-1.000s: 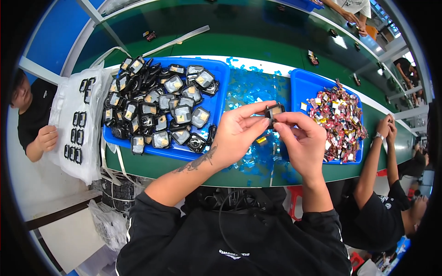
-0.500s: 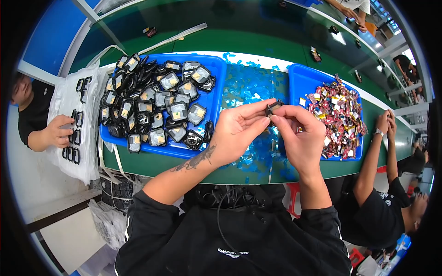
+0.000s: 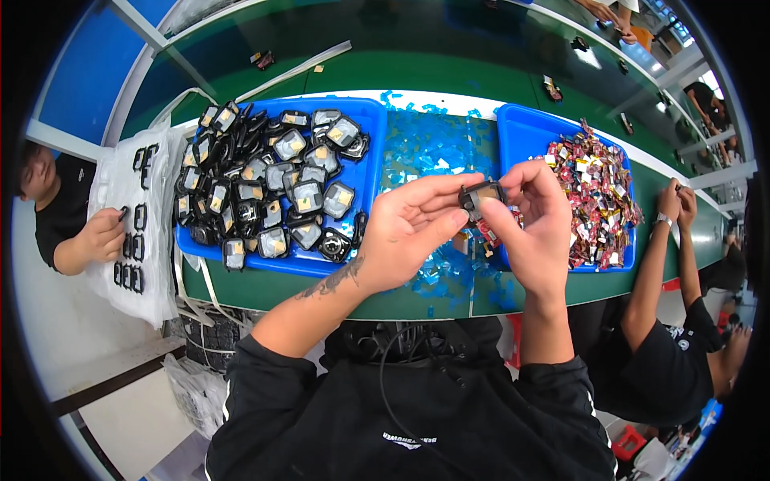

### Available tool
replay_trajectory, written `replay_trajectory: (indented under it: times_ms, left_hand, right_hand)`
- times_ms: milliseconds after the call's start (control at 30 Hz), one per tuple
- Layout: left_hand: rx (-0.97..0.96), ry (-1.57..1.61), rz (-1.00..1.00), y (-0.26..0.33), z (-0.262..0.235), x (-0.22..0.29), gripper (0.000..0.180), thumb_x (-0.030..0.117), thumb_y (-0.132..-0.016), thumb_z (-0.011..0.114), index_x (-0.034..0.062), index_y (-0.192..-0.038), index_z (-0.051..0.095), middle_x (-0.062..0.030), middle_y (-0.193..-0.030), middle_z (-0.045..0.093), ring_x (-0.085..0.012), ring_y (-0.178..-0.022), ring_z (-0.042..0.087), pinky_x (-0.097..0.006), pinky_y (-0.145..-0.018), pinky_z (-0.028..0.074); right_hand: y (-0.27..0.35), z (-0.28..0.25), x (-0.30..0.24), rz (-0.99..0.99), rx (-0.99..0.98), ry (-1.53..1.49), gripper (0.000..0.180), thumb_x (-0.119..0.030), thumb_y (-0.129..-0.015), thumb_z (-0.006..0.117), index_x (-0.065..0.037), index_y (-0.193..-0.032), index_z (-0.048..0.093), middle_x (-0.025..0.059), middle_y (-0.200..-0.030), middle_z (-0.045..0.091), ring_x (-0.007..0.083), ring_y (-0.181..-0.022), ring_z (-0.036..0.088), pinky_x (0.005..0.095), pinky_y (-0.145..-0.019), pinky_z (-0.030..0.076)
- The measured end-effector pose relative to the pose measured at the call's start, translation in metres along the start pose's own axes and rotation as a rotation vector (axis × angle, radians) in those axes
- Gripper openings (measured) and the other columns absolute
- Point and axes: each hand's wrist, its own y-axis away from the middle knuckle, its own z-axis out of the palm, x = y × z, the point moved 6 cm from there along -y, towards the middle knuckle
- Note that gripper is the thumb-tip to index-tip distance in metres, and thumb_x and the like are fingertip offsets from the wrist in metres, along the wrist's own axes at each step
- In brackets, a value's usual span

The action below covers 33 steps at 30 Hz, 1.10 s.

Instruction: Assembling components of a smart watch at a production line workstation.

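Note:
Between both hands, above the bench, is a small black square case that looks like a smartwatch housing (image 3: pixel 482 195), its flat inner face tilted toward me. My left hand (image 3: pixel 413 228) grips its left edge with thumb and fingers. On the other side my right hand (image 3: pixel 536 228) pinches it, thumb across the front. Just below the thumbs a small reddish part shows; whether it hangs from the case or lies on the bench I cannot tell. Similar black cases (image 3: pixel 305 196) with pale square faces fill the blue tray (image 3: pixel 370 132) at left.
Small red circuit boards (image 3: pixel 589 192) heap in a second blue tray (image 3: pixel 521 128) at right. Blue film scraps (image 3: pixel 433 144) litter the green bench (image 3: pixel 377 305) between the trays. Co-workers' hands (image 3: pixel 102 235) are at left and right. Beyond runs a green belt (image 3: pixel 433 68) with scattered parts.
The black case has turned from edge-on to show its flat face, and my right thumb now lies across it. At far left, the co-worker's hand has lifted a small black part.

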Motion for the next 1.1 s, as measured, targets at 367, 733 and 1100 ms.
replay_trajectory:
  times_ms: [367,733,1100]
  left_hand:
    - [-0.003,-0.789,0.331,-0.002,0.007,0.026,0.030,-0.005,-0.085,0.062,0.0046,-0.112,0.069,-0.0166,-0.115,0.062,-0.0215,-0.092,0.068,-0.028,-0.075,0.056]
    - [-0.048,-0.870,0.375,0.003,0.005,0.025,0.025,-0.001,-0.075,0.076,0.0025,-0.100,0.073,-0.0141,-0.105,0.066,-0.0195,-0.084,0.067,-0.028,-0.069,0.054]
    - [0.043,-0.156,-0.073,0.000,-0.001,-0.012,0.030,-0.005,-0.085,0.065,-0.0054,-0.115,0.064,-0.0122,-0.112,0.063,-0.0174,-0.105,0.063,-0.029,-0.091,0.053]
  right_hand:
    - [0.026,-0.009,0.002,0.170,-0.038,-0.239,0.020,0.008,-0.083,0.067,0.006,-0.102,0.061,0.0078,-0.092,0.065,0.0090,-0.084,0.062,0.0205,-0.072,0.053]
    - [0.021,-0.010,0.002,0.228,-0.183,-0.353,0.006,0.001,-0.088,0.064,0.003,-0.094,0.061,0.0043,-0.092,0.062,0.0077,-0.079,0.059,0.0208,-0.069,0.051]
    - [0.026,-0.006,0.010,0.125,0.043,-0.125,0.028,0.005,-0.082,0.070,-0.001,-0.105,0.054,0.0036,-0.090,0.062,0.0053,-0.081,0.059,0.0177,-0.067,0.047]
